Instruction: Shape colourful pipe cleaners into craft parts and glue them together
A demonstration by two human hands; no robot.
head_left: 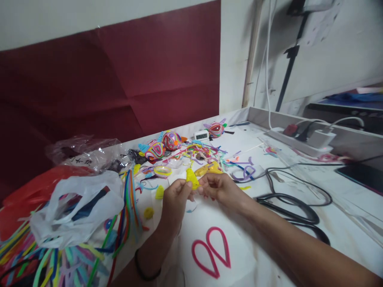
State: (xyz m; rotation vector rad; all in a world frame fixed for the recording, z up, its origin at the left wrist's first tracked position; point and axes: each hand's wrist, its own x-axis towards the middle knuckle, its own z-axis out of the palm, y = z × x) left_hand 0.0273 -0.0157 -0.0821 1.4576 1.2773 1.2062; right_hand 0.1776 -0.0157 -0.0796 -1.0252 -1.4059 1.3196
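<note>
Both hands, left hand (175, 197) and right hand (217, 186), pinch a small yellow fuzzy pipe-cleaner piece (192, 179) just beyond the pink teardrop loops (212, 250). Shaping appears underway; next move demands fine fingertip control.

Pipe cleaners (44, 259) cut by left and bottom edges, bag writing (79, 161) unreadable, clock (201, 135) digits too small

Even, moderate indoor light — soft shadows, wide-angle bending at edges, slight blur throughout.
</note>
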